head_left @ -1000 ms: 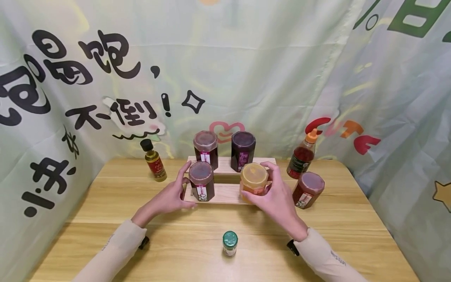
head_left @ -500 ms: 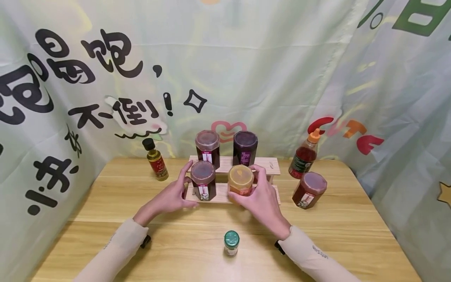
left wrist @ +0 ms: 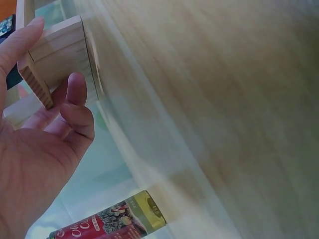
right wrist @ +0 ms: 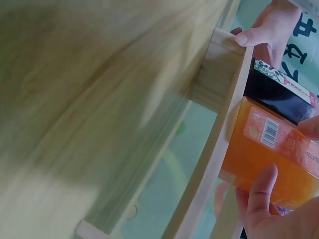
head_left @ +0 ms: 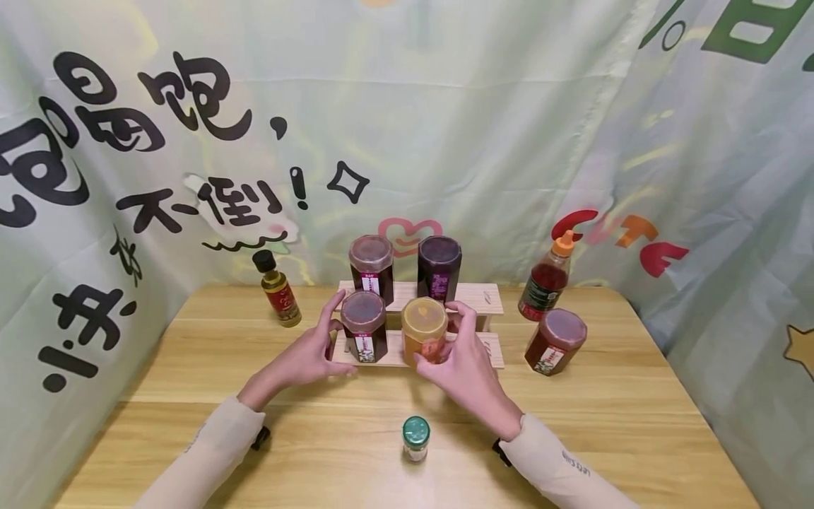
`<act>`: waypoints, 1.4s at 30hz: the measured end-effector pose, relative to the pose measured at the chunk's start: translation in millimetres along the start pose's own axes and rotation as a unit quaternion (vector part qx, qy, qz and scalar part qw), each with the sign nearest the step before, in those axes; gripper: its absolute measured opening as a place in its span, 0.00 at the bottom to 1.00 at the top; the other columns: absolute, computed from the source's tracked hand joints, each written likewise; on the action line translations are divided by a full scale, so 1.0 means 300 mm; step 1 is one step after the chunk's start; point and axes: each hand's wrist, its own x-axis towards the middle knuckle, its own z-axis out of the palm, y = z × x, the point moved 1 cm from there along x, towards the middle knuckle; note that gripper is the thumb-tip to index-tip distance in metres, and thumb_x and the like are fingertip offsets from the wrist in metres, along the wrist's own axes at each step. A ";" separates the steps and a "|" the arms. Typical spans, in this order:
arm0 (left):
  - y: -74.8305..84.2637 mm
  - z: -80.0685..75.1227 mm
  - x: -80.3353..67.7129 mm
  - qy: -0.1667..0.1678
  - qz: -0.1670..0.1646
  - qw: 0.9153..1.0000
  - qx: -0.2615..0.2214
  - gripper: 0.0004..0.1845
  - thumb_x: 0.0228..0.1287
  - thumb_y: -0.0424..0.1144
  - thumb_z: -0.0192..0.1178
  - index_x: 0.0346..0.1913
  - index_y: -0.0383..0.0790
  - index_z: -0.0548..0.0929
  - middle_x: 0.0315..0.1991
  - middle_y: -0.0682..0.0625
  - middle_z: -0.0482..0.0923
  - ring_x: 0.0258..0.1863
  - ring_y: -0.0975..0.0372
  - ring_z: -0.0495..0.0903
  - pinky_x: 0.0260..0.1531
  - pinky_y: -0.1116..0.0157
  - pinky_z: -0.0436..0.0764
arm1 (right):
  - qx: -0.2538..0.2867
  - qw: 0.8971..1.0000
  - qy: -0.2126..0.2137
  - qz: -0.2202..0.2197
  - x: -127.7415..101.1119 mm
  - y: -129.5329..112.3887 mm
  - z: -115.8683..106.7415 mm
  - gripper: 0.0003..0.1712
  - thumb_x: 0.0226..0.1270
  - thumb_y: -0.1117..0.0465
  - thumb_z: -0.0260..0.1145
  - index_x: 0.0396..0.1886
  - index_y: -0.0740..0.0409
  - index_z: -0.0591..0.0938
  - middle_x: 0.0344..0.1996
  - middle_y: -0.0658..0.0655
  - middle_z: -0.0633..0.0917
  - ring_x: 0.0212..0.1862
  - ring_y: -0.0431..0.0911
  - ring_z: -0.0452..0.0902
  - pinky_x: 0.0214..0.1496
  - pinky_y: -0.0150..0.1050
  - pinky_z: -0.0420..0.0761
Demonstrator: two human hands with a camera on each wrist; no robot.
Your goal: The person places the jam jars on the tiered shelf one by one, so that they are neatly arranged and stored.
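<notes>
A two-step wooden rack stands at the back of the table, its left end gripped by my left hand. In the left wrist view, the thumb lies on the front edge and the fingers curl at the end piece. My right hand holds an orange jar between thumb and fingers. The jar's base meets the lower step in the right wrist view. Just left of it on that step is a dark jar. Two more dark jars, one reddish and one purple, occupy the upper step.
Right of the rack are a dark red jar and a sauce bottle with an orange cap. An oil bottle stands at left. A small green-capped shaker is near the front. Printed cloth hangs behind the table.
My right hand has carried the orange jar leftward along the lower step, closer to the dark jar, and the jar now sits lower. My left hand keeps its hold on the rack.
</notes>
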 end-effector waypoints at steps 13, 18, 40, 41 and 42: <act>0.004 -0.001 -0.001 -0.004 0.000 1.000 0.003 0.78 0.55 0.43 0.88 0.89 0.61 0.32 0.65 0.37 0.83 0.45 0.57 0.86 0.53 0.44 0.81 | 0.043 0.998 0.023 0.034 0.016 -0.007 0.025 0.64 0.50 0.60 0.93 0.79 0.56 0.59 0.59 0.62 0.82 0.50 0.51 0.84 0.46 0.45 0.88; 0.003 -0.001 -0.001 -0.004 -0.005 1.000 0.003 0.79 0.54 0.43 0.88 0.89 0.63 0.31 0.66 0.37 0.82 0.50 0.53 0.87 0.57 0.42 0.80 | 0.042 0.998 0.030 0.032 0.027 -0.002 0.034 0.64 0.49 0.60 0.93 0.78 0.56 0.59 0.56 0.62 0.82 0.49 0.52 0.84 0.45 0.45 0.88; -0.001 -0.003 0.002 -0.005 -0.005 1.000 0.009 0.78 0.55 0.44 0.88 0.89 0.61 0.31 0.66 0.37 0.82 0.38 0.60 0.84 0.50 0.47 0.82 | 0.037 0.999 0.026 -0.001 0.018 -0.006 0.008 0.61 0.54 0.58 0.90 0.79 0.55 0.60 0.62 0.60 0.79 0.58 0.50 0.80 0.56 0.51 0.86; -0.001 -0.004 0.001 -0.005 -0.006 1.000 0.011 0.78 0.54 0.44 0.88 0.89 0.61 0.31 0.66 0.37 0.82 0.38 0.60 0.84 0.50 0.47 0.82 | 0.037 0.999 0.025 -0.007 0.016 -0.009 0.001 0.60 0.55 0.59 0.90 0.79 0.55 0.60 0.63 0.59 0.79 0.59 0.50 0.80 0.56 0.51 0.86; 0.000 -0.006 0.000 -0.006 -0.006 1.000 0.012 0.78 0.54 0.44 0.88 0.89 0.60 0.31 0.66 0.37 0.82 0.39 0.60 0.84 0.51 0.47 0.82 | 0.039 0.999 0.024 -0.013 0.013 -0.012 -0.006 0.59 0.56 0.61 0.89 0.79 0.56 0.60 0.63 0.59 0.79 0.60 0.50 0.80 0.57 0.51 0.85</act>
